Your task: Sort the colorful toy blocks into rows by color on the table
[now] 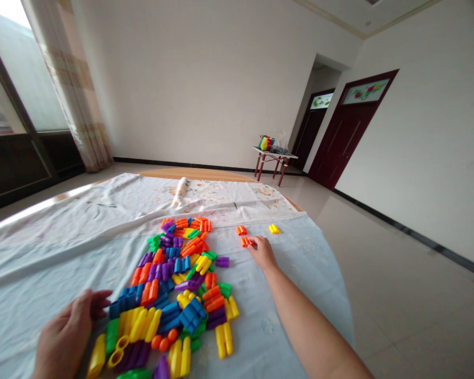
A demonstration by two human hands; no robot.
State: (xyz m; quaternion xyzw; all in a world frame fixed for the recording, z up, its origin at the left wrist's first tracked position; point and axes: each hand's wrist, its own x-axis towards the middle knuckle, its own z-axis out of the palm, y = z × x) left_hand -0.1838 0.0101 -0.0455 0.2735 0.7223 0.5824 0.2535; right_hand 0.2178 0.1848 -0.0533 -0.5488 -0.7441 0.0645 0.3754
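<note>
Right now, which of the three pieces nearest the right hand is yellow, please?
The rightmost piece, lying apart; the two orange pieces lie to its left.

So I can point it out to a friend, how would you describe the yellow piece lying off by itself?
On the round table, look right of the big colourful heap. Beyond the right hand and two orange pieces lies the yellow piece. It is the only yellow one well away from the heap; its nearest neighbours are orange.
</note>
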